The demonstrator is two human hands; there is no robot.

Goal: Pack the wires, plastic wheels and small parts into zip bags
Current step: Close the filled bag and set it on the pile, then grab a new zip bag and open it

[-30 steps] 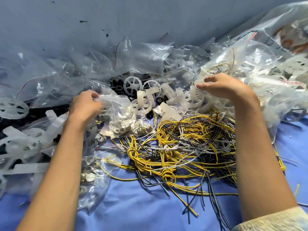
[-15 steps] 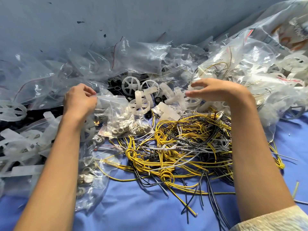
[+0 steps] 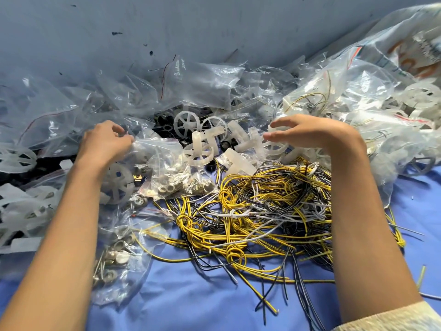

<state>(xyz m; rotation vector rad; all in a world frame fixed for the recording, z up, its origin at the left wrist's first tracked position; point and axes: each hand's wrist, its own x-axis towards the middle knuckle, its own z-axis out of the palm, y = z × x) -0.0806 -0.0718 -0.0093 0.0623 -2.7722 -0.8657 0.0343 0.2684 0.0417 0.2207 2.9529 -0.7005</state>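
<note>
Left hand pinches the zip bag at its top edge with curled fingers; right hand hovers, fingers loosely spread, over plastic wheels, apparently holding nothing.

Hands: two, the left hand and the right hand.
Wires: one tangled heap; the yellow, black and white strands are too many to count.
Plastic wheels: at least four loose white ones in the middle; others sit inside bags, number unclear.
Zip bags of small parts: two plain to see, the upper bag and the lower bag.
Other zip bags: a crumpled pile, not countable.
</note>
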